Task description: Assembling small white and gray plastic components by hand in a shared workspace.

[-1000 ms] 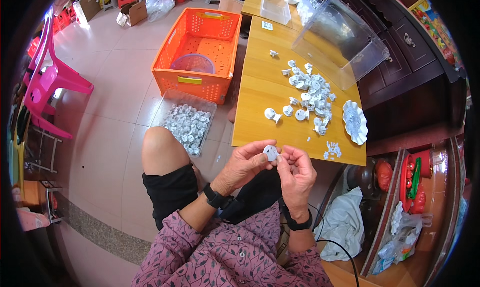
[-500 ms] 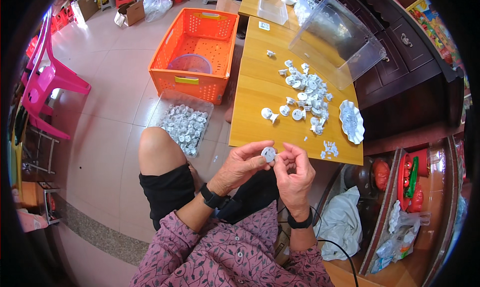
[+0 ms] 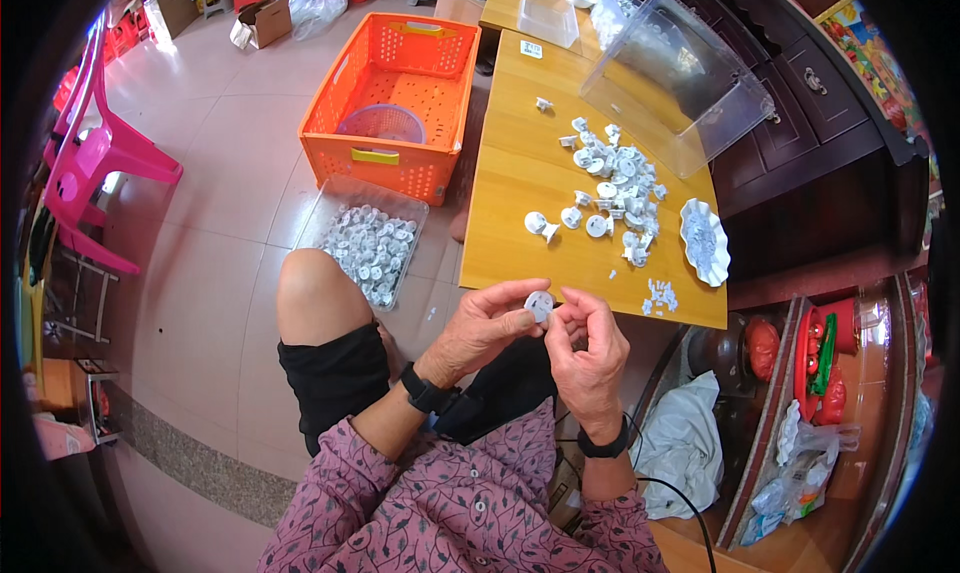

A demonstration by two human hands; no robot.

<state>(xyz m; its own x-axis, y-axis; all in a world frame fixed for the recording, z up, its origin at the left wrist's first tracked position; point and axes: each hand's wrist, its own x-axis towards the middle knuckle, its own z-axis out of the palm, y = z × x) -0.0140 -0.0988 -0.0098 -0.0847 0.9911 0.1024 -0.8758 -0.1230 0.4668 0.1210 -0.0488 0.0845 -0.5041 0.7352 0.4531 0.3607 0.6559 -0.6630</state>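
Between the thumb and fingers of my left hand (image 3: 490, 325) is a round white plastic part (image 3: 539, 306), its flat face turned up. My right hand (image 3: 588, 345) is pinched at the part's right edge; whatever its fingertips hold is too small or hidden to make out. Both hands are over my lap, by the near edge of the yellow wooden table (image 3: 500, 263). On that table lies a loose heap of similar white plastic parts (image 3: 625, 178). Tiny white pieces (image 3: 660, 297) are scattered near the corner, beside a white scalloped dish (image 3: 707, 263) holding small clear or pale bits.
A clear bin (image 3: 410, 213) full of white parts stands on the floor by my knee, before an orange crate (image 3: 390, 178) with a purple basket inside. A clear plastic box (image 3: 690, 143) lies tipped on the table. Left is a pink chair (image 3: 110, 153); right, a low shelf (image 3: 770, 443).
My right fingertips have shifted slightly at the right edge of the round part, which is tilted a little differently. My left hand keeps its hold.
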